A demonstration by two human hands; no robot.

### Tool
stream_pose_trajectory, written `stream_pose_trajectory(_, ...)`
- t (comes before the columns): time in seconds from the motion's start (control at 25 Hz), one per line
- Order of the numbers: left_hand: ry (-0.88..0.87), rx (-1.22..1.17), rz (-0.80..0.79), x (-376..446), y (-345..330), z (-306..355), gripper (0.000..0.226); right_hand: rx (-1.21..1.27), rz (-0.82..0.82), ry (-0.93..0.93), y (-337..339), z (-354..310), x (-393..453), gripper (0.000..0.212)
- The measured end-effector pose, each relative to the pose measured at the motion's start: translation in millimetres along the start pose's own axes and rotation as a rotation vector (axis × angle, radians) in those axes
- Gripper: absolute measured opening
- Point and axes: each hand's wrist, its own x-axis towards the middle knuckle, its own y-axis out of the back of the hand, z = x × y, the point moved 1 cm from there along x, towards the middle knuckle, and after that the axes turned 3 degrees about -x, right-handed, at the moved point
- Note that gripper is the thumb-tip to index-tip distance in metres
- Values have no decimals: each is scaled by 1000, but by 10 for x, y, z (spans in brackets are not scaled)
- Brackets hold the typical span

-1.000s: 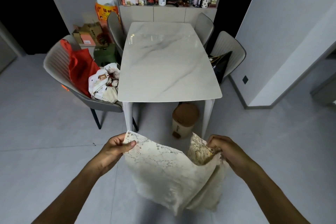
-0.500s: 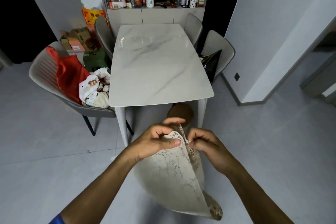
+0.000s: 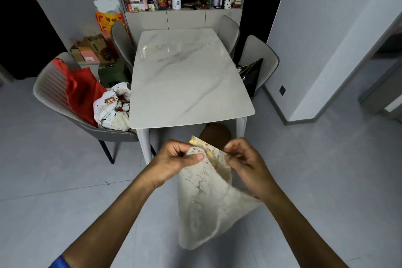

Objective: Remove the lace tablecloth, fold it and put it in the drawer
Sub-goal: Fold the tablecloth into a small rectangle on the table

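Before one table (image 3: 187, 85), two hands (image 3: 174, 159) pinch one tablecloth (image 3: 208, 198)

Marble table (image 3: 187, 80) centre frame, grey chairs (image 3: 50, 91) either side. Cluttered sideboard (image 3: 185, 19) upper centre. Grey tile floor (image 3: 54, 191), pale walls (image 3: 315, 28).
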Motion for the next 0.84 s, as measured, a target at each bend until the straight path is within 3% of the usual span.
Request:
stream_pose_trajectory(0.08,-24,-5,63,-1,130,55,11,-122,26,116,19,-18,-46,24)
stream_pose_trajectory(0.16,-54,68,94,5,228,92,10,-109,-195,119,-48,-83,-113,15)
stream_pose_trajectory(0.24,-107,120,128,2,279,115,23,-172,-418,-59,-136,-72,-150,22)
stream_pose_trajectory(0.32,-162,150,143,-36,304,160,19,-602,-646,-138,-269,80,-199,36)
stream_pose_trajectory(0.4,-186,175,160,-92,353,222,12,-1051,-775,-124,-359,227,-256,31)
stream_pose_trajectory(0.48,-181,192,210,-127,460,230,7,-1213,-758,-266,-379,319,-294,25)
stream_pose_trajectory(0.68,-159,286,353,-240,717,104,7,-1112,-592,-459,-270,588,-338,21)
stream_pose_trajectory(0.76,-169,307,408,-313,823,56,7,-1139,-667,-400,-313,611,-444,22)
stream_pose_trajectory(0.84,-167,281,441,-369,904,33,14,-1257,-755,-196,-481,578,-575,39)
